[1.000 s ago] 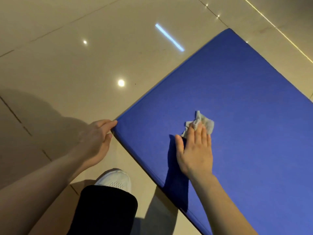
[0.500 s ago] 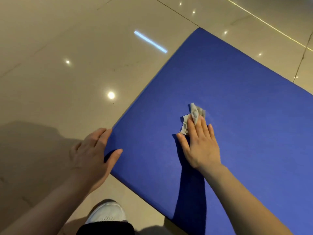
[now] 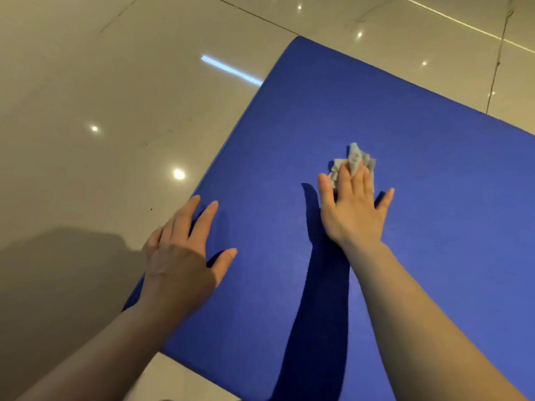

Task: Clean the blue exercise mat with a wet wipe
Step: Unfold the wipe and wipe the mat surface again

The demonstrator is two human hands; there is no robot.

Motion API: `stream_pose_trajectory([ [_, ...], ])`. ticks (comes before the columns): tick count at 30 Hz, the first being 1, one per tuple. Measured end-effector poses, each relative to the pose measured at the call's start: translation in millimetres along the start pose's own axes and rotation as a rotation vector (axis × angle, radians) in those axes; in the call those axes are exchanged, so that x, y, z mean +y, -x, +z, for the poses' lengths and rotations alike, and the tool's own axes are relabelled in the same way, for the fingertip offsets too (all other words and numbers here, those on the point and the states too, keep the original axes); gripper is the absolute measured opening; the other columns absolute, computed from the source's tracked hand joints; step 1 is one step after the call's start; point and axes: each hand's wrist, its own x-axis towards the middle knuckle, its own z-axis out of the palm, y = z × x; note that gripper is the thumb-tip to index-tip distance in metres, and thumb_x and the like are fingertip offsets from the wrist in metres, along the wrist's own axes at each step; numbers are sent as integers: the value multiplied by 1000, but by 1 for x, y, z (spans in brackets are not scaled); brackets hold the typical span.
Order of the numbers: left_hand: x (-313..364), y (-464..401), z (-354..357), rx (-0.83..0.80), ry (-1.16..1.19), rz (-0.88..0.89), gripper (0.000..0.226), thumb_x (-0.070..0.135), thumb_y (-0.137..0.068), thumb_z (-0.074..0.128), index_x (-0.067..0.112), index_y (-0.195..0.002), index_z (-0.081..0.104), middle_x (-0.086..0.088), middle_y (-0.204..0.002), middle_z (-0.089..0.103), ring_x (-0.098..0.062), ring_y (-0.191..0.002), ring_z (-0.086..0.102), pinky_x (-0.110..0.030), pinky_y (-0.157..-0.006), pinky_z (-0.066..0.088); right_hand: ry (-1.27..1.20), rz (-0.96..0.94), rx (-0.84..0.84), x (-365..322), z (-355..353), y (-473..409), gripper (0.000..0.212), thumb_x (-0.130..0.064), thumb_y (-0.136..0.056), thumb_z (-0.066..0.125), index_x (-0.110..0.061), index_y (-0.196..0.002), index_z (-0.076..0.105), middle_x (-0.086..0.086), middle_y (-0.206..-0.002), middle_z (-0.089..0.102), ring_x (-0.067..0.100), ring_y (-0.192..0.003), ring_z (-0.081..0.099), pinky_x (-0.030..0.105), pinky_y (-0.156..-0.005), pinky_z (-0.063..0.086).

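Observation:
The blue exercise mat [image 3: 405, 256] lies flat on the floor and fills the right and lower part of the view. A crumpled grey-white wet wipe [image 3: 354, 159] sits on it near the middle. My right hand [image 3: 351, 206] presses flat on the wipe with straight, spread fingers; most of the wipe sticks out beyond the fingertips. My left hand [image 3: 182, 256] rests flat on the mat's left edge, fingers straight and spread, thumb pointing right.
Glossy beige floor tiles [image 3: 101, 111] surround the mat on the left and far side, with ceiling lights mirrored in them. The mat's far corner [image 3: 299, 39] points up the view. Dark grout lines cross the floor at the top.
My left hand has moved from the floor beside the mat's corner onto the mat's left edge. My right hand and the wipe have slid farther along the mat, and my view has shifted forward.

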Motion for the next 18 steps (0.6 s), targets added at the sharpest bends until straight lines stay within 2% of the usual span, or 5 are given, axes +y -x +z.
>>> stream_pose_trajectory([
  [3, 15, -30, -8, -173, -36, -172, 99, 71, -82, 51, 34, -154, -5, 6, -162, -8, -16, -149, 4, -43, -120, 6, 41, 2, -22, -22, 8, -6, 81, -68, -94, 12, -17, -157, 8, 7, -164, -10, 21, -150, -14, 47, -119, -12],
  [6, 34, -64, -8, -258, -139, -148, 118, 78, -74, 54, 28, -151, -20, 4, -160, -23, -15, -149, -13, -46, -120, 2, 13, -440, -74, -45, 21, 8, 85, -69, -83, -1, -27, -156, 16, -5, -163, -11, 15, -149, -16, 38, -115, -19],
  [10, 38, -97, -13, -339, -318, -26, 138, 88, -59, 55, 26, -146, -32, 2, -155, -37, -18, -146, -24, -47, -119, 1, 83, -591, -109, -26, 5, -22, 84, -64, -80, -11, -34, -155, 10, -21, -158, -15, -1, -144, -19, 39, -114, -26],
  [13, 35, -107, -13, -418, -423, 52, 138, 92, -57, 51, 28, -134, -44, 0, -151, -43, -19, -145, -27, -47, -121, 1, 136, -370, -40, 4, -10, -67, 83, -68, -80, -10, -37, -155, 5, -15, -163, -11, 4, -148, -14, 44, -115, -20],
  [18, 58, -129, -15, -506, -632, 224, 146, 87, -57, 60, 24, -129, -50, -7, -145, -49, -23, -143, -32, -49, -118, -6, 24, 124, -20, 49, -46, -119, 72, -65, -96, 14, -28, -157, 3, -1, -164, -11, 14, -150, -14, 49, -119, -12],
])
